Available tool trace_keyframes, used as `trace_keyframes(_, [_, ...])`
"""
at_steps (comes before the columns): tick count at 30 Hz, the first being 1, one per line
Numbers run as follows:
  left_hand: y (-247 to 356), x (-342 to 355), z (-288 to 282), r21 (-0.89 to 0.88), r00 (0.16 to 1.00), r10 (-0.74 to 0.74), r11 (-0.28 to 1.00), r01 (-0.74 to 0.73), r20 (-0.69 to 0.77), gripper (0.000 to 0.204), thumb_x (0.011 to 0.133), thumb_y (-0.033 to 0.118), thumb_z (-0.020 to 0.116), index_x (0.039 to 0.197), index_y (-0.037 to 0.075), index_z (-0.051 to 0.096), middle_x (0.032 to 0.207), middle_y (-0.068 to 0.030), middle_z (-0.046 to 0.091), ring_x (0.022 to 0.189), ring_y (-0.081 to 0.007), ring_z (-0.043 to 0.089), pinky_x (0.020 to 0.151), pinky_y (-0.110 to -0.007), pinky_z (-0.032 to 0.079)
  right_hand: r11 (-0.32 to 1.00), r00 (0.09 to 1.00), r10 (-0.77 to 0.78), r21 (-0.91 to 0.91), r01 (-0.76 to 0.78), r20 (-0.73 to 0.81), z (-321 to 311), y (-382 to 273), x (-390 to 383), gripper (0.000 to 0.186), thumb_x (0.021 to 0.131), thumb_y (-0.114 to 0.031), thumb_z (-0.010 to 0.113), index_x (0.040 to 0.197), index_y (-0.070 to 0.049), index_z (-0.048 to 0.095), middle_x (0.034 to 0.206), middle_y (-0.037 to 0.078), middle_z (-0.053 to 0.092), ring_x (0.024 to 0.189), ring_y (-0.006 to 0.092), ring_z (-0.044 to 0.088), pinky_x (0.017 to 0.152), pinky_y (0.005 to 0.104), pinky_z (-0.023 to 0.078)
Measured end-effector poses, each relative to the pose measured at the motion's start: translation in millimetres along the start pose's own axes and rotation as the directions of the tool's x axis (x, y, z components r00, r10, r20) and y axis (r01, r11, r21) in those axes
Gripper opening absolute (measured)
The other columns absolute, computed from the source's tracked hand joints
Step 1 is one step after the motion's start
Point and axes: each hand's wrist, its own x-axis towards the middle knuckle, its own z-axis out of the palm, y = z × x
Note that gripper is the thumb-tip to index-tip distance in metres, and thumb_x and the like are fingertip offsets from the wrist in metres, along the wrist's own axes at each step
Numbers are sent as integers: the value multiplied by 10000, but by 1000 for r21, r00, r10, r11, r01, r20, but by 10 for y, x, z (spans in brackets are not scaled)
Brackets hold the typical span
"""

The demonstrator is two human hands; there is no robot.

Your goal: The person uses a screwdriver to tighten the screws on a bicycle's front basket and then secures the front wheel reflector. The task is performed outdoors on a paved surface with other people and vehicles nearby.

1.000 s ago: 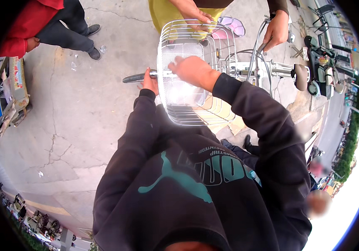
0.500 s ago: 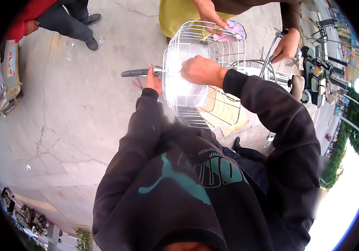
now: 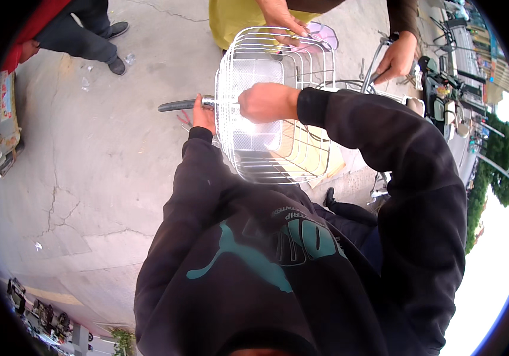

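Note:
A silver wire bicycle basket (image 3: 242, 175) with a mesh floor is fixed at the front of a bicycle, above its black front wheel (image 3: 176, 105). Inside it, my right hand (image 3: 266, 102) is closed in a fist near the mesh; whatever it grips is hidden. From outside, my left hand (image 3: 205, 115) reaches to the basket's front, beside the wheel, with one digit pointing up. Its other fingers are curled out of sight behind the wires, around something I cannot make out. Another person's hand (image 3: 284, 21) holds the basket's far rim; their other hand (image 3: 395, 56) grips the handlebar.
Red-handled pliers (image 3: 184, 118) lie on the concrete near the wheel. Cardboard (image 3: 316, 155) is under the basket, and a pink round item (image 3: 319, 37) sits beyond it. Someone in dark trousers (image 3: 76, 35) stands far left, near a cart (image 3: 8, 113). Parked two-wheelers (image 3: 444, 98) line the right.
The whole scene sits slightly further left in the picture. My right fist has turned a little inside the basket; my left hand stays at its front.

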Motion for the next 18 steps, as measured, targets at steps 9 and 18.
trace_keyframes(9, [-10, -166, 197, 14, 999, -4, 1000, 5, -54, 750, 849, 734, 476, 1117, 37, 544, 1248, -194, 586, 1159, -347, 547, 997, -507, 422, 470, 649, 639, 459, -754, 413, -103, -46, 102, 143, 777, -145, 657, 787, -12, 709, 810, 152, 706, 817, 316, 694, 693, 413, 552])
trace_keyframes(18, [43, -121, 173, 62, 997, -43, 997, 39, 59, 672, 880, 647, 521, 1085, 9, 576, 1106, -186, 651, 1019, -331, 606, 924, -467, 469, 663, 732, 598, 313, -680, 326, -75, -13, 111, 172, 809, -165, 616, 875, -56, 733, 844, 161, 711, 826, 337, 702, 709, 442, 560])
